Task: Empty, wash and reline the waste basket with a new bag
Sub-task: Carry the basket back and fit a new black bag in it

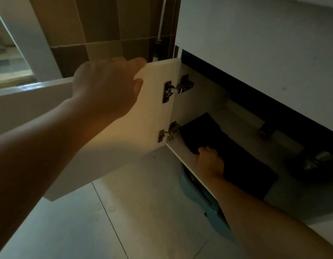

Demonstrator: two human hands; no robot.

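The right hand (pixel 210 161) reached into the open cupboard, its grip closed down on the near end of a flat stack of black bags (pixel 234 165) lying on the cupboard floor; the fingertips sank into the dark material, so whether they pinched one sheet or merely pressed on the pile could not be made out. The left hand (pixel 106 88) curled over the top edge of the cabinet door (pixel 154 101), its grip wrapped on the panel and holding it swung wide on its two hinges (pixel 177 87).

The stack's long axis ran from the hinge side deeper and rightward into the cupboard, away from the right hand, so a pull back toward the body would probably draw a bag out along its length. The right hand was plainly the nearer one.

A pale blue object (pixel 201 199) sat on the tiled floor (pixel 124 221) beneath the cupboard's lip, partly covered by the right forearm; it was likely the waste basket, though too little showed to be sure. Something dark and rounded at the cupboard's far right stayed unreadable in the gloom.
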